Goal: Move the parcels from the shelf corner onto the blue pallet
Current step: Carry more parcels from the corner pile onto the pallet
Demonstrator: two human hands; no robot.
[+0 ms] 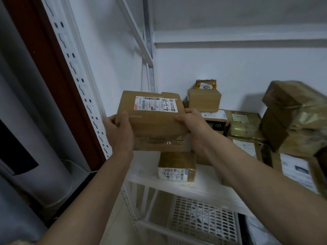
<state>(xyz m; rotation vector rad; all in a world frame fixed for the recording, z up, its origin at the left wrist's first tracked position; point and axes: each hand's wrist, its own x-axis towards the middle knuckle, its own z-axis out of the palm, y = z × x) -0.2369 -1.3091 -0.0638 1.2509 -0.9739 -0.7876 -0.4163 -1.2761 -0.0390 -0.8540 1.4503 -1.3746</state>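
Note:
A brown cardboard parcel (152, 119) with a white shipping label is held up above the white shelf (178, 187), near its left corner. My left hand (119, 131) grips its left end, thumb on top. Its right end is gripped by my right hand (193, 128), fingers curled over the upper edge. Below it a small taped parcel (177, 168) lies on the shelf. More brown parcels are stacked at the back (204, 99) and along the right (244, 123). The blue pallet is not in view.
A perforated white shelf upright (79, 82) and a dark red door frame (42, 64) rise at the left. A higher shelf board (238, 38) spans overhead. Under the shelf sits a white plastic crate (201, 220). A tall parcel stack (293, 117) crowds the right.

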